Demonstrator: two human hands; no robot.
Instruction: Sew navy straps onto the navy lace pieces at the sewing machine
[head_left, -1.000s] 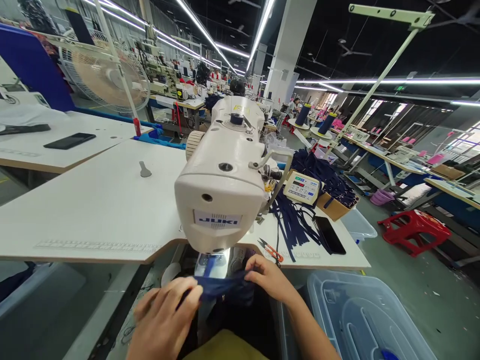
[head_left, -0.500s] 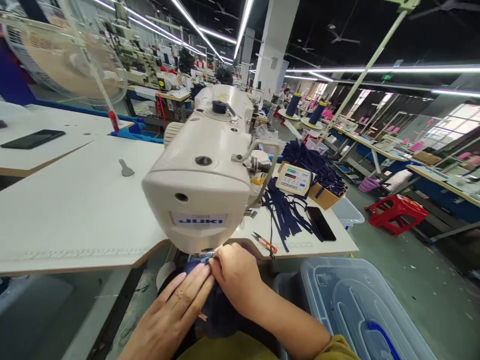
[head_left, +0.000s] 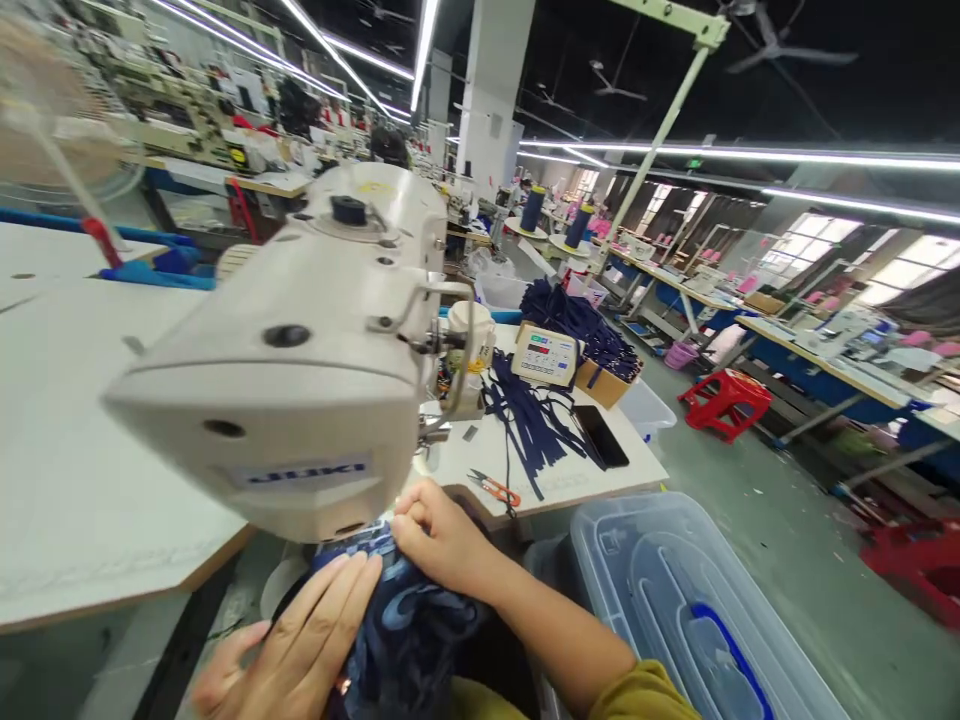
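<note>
Blue patterned fabric [head_left: 405, 620] lies bunched in front of the white sewing machine [head_left: 300, 400], and its far edge runs under the machine head. My left hand [head_left: 307, 630] rests flat on the left part of the fabric, fingers stretched out side by side. On the right, my right hand [head_left: 439, 540] has its fingers curled and pinches the fabric's edge close to the machine head. The needle and presser foot are hidden behind the head.
Orange-handled thread snips [head_left: 495, 488], navy strips [head_left: 536, 425], a phone [head_left: 600, 437] and a control panel [head_left: 546, 356] lie right of the machine. A lidded clear plastic bin [head_left: 645, 560] stands at my right, with a red stool [head_left: 726, 403] beyond.
My view has turned right and come closer to the machine. More of the blue patterned fabric now shows between my hands, which have moved slightly apart.
</note>
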